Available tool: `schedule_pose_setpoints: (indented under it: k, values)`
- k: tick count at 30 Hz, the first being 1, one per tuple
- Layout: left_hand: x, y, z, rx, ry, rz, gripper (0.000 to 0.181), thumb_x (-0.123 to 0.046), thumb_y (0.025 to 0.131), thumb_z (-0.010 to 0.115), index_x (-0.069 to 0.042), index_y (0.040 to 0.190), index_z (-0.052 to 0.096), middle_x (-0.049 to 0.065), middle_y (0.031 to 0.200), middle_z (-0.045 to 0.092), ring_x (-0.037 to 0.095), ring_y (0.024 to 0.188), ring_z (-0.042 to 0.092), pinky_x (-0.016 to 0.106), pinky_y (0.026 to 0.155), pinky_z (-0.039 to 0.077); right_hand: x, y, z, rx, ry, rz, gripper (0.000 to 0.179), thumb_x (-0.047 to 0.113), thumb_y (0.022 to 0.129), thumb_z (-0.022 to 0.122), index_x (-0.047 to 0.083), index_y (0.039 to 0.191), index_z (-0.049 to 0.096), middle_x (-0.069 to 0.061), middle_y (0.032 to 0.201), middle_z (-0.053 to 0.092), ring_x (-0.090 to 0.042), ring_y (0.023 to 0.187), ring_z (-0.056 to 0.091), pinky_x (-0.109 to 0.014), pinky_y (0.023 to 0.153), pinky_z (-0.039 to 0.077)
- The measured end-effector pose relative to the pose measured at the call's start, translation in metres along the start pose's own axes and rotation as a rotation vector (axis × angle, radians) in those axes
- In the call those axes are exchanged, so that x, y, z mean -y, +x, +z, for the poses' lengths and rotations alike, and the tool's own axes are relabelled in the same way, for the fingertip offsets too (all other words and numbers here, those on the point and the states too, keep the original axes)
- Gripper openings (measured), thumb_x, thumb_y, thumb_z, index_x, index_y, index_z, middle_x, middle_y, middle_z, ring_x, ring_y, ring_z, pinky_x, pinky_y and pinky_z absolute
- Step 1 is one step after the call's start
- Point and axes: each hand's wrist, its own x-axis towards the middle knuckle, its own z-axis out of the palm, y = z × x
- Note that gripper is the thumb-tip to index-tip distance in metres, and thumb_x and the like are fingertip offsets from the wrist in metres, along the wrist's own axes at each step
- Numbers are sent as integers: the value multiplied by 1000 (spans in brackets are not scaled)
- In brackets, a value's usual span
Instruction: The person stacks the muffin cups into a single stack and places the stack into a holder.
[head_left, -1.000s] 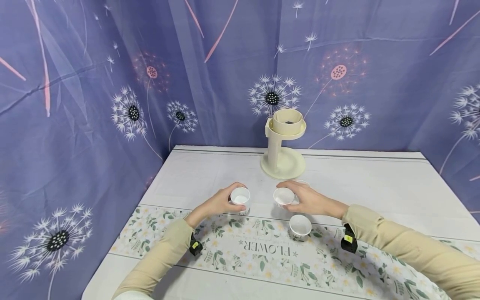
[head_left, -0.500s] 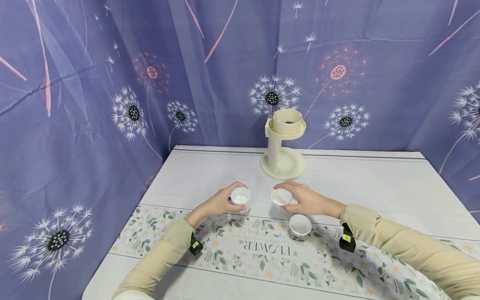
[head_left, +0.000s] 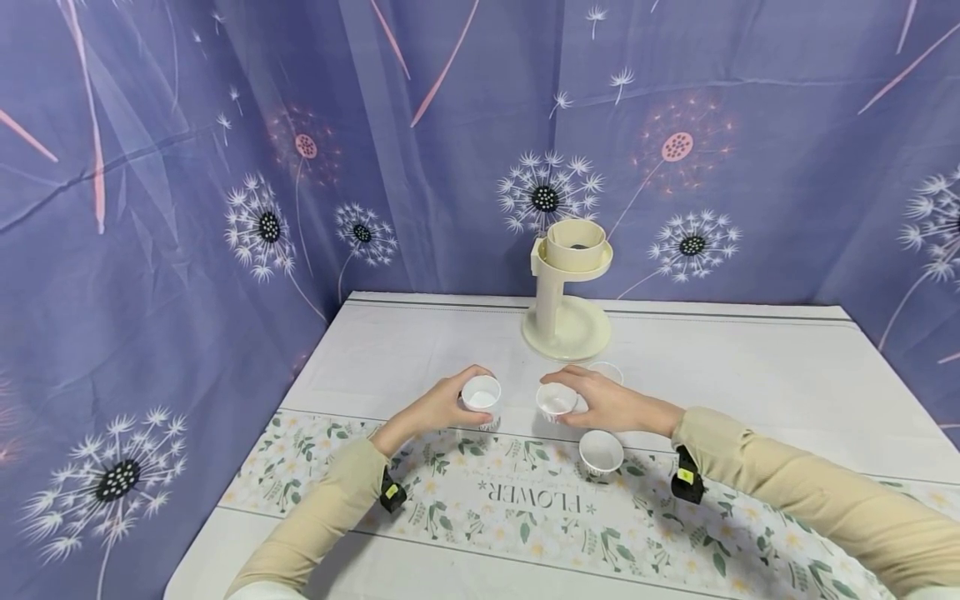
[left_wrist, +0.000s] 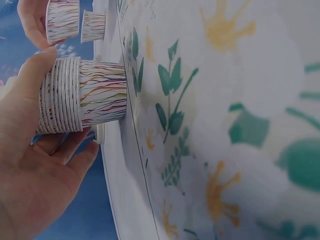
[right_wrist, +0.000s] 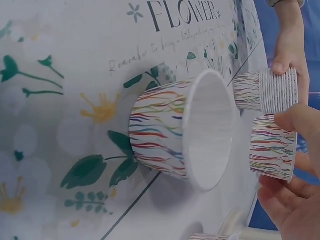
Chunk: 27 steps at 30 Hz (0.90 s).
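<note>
My left hand (head_left: 442, 403) grips a nested stack of paper cups (left_wrist: 102, 92), printed with coloured wavy lines. The stack stands upright, its lowest cup at the tablecloth. To its right, my right hand (head_left: 611, 402) holds a single paper cup (right_wrist: 272, 147) of the same print between thumb and fingers, mouth up. A gap separates this cup from the stack. Another paper cup (head_left: 600, 452) stands upright nearer the front, just below my right hand. Behind that hand, one more cup (head_left: 611, 372) is mostly hidden, only its rim showing.
At the back of the table stands a cream holder (head_left: 550, 304) with a round base and a ring on top. A floral runner (head_left: 525, 525) with lettering crosses the white tablecloth (head_left: 420, 333). A blue dandelion curtain (head_left: 450, 167) hangs behind and at the left.
My right hand has moved a little to the left with its paper cup, closer to the stack. More of the cup behind it shows now. My left hand stays in place.
</note>
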Motion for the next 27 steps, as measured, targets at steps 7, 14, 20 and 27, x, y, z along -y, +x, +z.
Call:
schedule_pose_setpoints:
  k: [7, 14, 20, 27]
  values:
    - [1, 1, 0, -15, 22, 26, 63, -26, 81, 80, -15, 135, 49, 2, 120, 61, 18, 107, 59, 39, 94, 48, 3, 6, 0, 22, -27, -3, 58, 23, 86, 71, -3, 135, 50, -16, 131, 58, -32, 121, 56, -47, 99, 49]
    - [0, 1, 1, -30, 24, 44, 66, -24, 80, 81, -11, 136, 49, 3, 121, 61, 20, 108, 59, 41, 94, 48, 6, 10, 1, 33, -20, -16, 55, 22, 86, 72, 0, 133, 53, -14, 127, 59, -30, 119, 57, -45, 97, 50]
    - [-5, -1, 0, -46, 39, 49, 71, -20, 80, 81, -13, 140, 43, 6, 117, 62, 20, 102, 61, 38, 88, 50, 10, 13, 1, 34, -23, -9, 55, 22, 87, 70, 0, 134, 52, -15, 129, 58, -30, 120, 57, -45, 98, 50]
    - [2, 1, 2, -51, 40, 54, 69, -22, 80, 81, -10, 137, 45, 7, 120, 60, 20, 105, 59, 40, 91, 49, 11, 17, 3, 33, -29, -16, 57, 23, 87, 71, -2, 135, 51, -15, 128, 58, -30, 119, 57, -45, 97, 50]
